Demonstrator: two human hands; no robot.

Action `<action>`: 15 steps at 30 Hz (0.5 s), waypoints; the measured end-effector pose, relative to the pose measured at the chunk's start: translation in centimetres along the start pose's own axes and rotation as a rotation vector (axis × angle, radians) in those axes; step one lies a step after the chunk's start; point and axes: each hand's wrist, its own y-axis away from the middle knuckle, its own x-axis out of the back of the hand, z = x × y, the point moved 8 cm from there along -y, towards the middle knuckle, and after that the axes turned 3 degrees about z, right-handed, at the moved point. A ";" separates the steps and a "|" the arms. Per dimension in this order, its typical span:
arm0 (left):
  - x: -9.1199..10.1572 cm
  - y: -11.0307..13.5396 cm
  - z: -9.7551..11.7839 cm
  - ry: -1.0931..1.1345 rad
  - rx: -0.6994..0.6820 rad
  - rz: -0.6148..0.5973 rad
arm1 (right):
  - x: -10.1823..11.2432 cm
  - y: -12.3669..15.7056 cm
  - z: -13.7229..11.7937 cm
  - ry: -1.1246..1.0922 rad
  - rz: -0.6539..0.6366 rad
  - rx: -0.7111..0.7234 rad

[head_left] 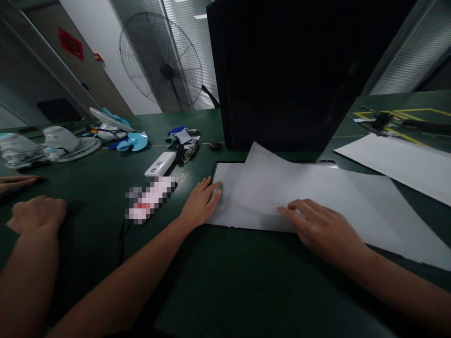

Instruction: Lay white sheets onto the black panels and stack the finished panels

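My left hand point(202, 203) lies flat with fingers stretched, its fingertips on the left edge of a white sheet point(260, 188). My right hand point(319, 226) rests palm down on the same stack of sheets, fingers apart, holding nothing. The sheets overlap and lie on a thin dark flat panel point(215, 165), of which only the black edge shows. All of it sits on a dark green table point(218, 281).
A tall black upright board point(299, 70) stands just behind the sheets. Another white sheet point(398, 164) lies at the right. To the left are a white device point(160, 164), a pixelated object point(151, 199), blue fan blades point(134, 141) and a co-worker's hand point(35, 213). A pedestal fan point(162, 61) stands behind.
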 end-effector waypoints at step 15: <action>-0.6 -0.6 -1.3 0.046 -0.008 0.021 | 0.3 0.5 7.8 -0.348 0.143 -0.149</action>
